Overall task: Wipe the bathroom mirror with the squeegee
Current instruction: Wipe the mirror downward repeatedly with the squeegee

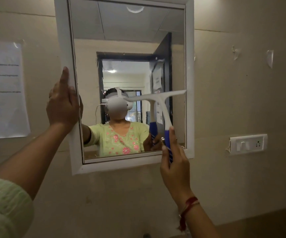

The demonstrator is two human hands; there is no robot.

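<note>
A white-framed bathroom mirror hangs on the beige wall in front of me. My right hand grips the blue handle of a white squeegee. Its blade lies across the right half of the glass at mid height, tilted up to the right, its right tip at the frame's inner edge. My left hand is wrapped around the mirror's left frame edge, fingers curling onto the glass. The glass reflects a person in a light green top, a doorway and the ceiling.
A printed paper sheet is taped to the wall left of the mirror. A white switch and socket plate sits on the wall to the right. Bits of torn tape cling to the upper right wall.
</note>
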